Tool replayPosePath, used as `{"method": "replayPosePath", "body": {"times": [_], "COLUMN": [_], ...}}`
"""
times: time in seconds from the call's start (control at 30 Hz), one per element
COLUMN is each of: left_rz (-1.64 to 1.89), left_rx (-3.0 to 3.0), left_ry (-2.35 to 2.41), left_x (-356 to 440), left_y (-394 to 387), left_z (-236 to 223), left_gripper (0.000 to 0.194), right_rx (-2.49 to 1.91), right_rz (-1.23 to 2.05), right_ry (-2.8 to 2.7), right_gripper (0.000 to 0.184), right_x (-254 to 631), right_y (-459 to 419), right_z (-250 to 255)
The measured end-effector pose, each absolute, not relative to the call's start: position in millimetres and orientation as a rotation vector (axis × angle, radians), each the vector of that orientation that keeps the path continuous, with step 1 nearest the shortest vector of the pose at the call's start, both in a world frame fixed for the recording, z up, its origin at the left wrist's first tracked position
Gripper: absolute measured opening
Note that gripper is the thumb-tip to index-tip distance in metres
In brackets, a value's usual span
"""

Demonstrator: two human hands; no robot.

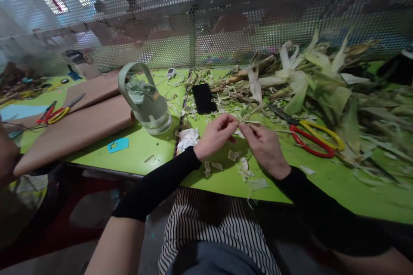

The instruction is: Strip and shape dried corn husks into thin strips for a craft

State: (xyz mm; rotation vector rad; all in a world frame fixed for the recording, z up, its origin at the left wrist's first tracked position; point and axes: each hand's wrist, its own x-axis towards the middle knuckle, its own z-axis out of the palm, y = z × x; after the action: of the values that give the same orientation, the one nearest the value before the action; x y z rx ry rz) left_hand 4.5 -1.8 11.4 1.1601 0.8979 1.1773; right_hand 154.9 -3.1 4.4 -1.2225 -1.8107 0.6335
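Note:
My left hand [217, 136] and my right hand [265, 149] meet over the front of the green table, fingertips pinched together. Between them is a thin pale strip of corn husk [255, 122], its ends sticking out past the fingers. Short husk scraps [244, 166] lie on the tabletop beneath my wrists. To the right of my right hand rest scissors [332, 137] with red and yellow handles. A large heap of dried corn husks [300, 81] spreads behind them. Just beyond my left hand a black phone [204, 99] lies flat among shredded husk.
Left of my hands stand a pale green water bottle [150, 109] and a crumpled white tissue [188, 138]. Farther left are brown rolls [80, 131], a second pair of scissors [61, 114] and a blue tag [118, 145]. A perforated screen [167, 43] backs the table. Another person's arm [7, 154] shows at left.

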Motion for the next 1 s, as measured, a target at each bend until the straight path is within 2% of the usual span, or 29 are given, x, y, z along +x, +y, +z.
{"method": "replayPosePath", "body": {"times": [0.23,0.4,0.5,0.63,0.87,1.0], "left_rz": [1.187,1.089,1.151,1.331,1.177,1.168], "left_rx": [1.888,2.032,2.132,1.976,1.436,1.221], "left_ry": [1.196,1.187,1.17,1.01,0.777,0.774], "left_x": [-2,-4,-7,-12,-12,-13], "left_y": [-3,-3,-4,-6,-4,0], "left_z": [7,7,10,17,17,15], "left_gripper": [0.009,0.016,0.017,0.023,0.039,0.046], "right_rx": [-1.239,-1.23,-1.198,-1.14,-1.065,-1.032], "right_rz": [0.95,1.063,1.12,1.359,1.665,1.718], "right_ry": [-1.634,-1.468,-1.433,-1.348,-1.194,-1.225], "right_gripper": [0.047,0.046,0.047,0.047,0.041,0.04], "right_x": [160,160,160,157,153,155], "right_y": [-2,2,3,2,-2,-2], "right_z": [-4,-6,-4,3,7,6]}}
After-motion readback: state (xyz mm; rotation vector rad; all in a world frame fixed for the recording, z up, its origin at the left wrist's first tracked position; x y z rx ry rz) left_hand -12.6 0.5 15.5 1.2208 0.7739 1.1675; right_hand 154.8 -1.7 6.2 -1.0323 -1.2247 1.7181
